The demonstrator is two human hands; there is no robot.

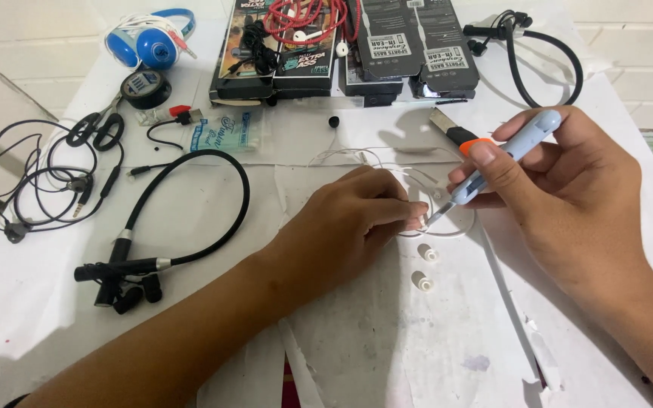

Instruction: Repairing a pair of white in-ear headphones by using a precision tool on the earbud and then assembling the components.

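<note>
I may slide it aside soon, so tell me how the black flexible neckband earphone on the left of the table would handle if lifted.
The black flexible neckband earphone would probably flop: its band curves loosely over the white paper-covered table. It looks light, being a thin cord. The heavier-looking black ends would likely dangle and swing if it were lifted by the band.

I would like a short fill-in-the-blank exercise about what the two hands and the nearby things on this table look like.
1. The right hand holds a light blue ____ with its blade tip at the left hand's fingertips.
2. The left hand pinches a thin ____ cable.
3. The headphones at the far left corner are ____ in colour.
4. The black scissors lie to the ____ of the left hand.

Missing words: utility knife; white; blue; left
</note>
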